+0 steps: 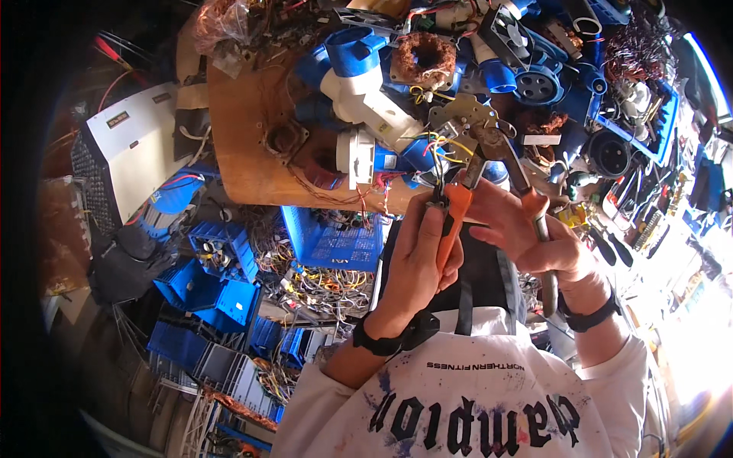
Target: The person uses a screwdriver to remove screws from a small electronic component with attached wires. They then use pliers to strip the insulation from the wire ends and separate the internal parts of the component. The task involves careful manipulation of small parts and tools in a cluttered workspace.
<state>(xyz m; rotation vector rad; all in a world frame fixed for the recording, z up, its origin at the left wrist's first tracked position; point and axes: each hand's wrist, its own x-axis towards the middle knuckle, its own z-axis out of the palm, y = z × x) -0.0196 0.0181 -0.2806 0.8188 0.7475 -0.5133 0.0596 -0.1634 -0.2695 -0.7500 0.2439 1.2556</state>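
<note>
A worn pair of pliers (491,136) with orange grips is held between my hands, jaws pointing away from me over the table edge. My left hand (418,256) is closed around one orange grip. A dark cable with thin yellow, red and dark wires (438,172) rises at its thumb; whether the hand pinches it too is hard to tell. My right hand (546,244) curls at the other handle, whose lower end is bare grey metal. A perforated metal plate (450,114) sits at the jaws; I cannot tell whether they grip it.
The brown table (252,153) carries a white-and-blue plug connector (374,107), a copper winding (422,59) and a black fan (508,34). To the right lie loose hand tools (611,240). Below stand blue crates (332,240) among tangled wires. A white metal case (134,145) stands left.
</note>
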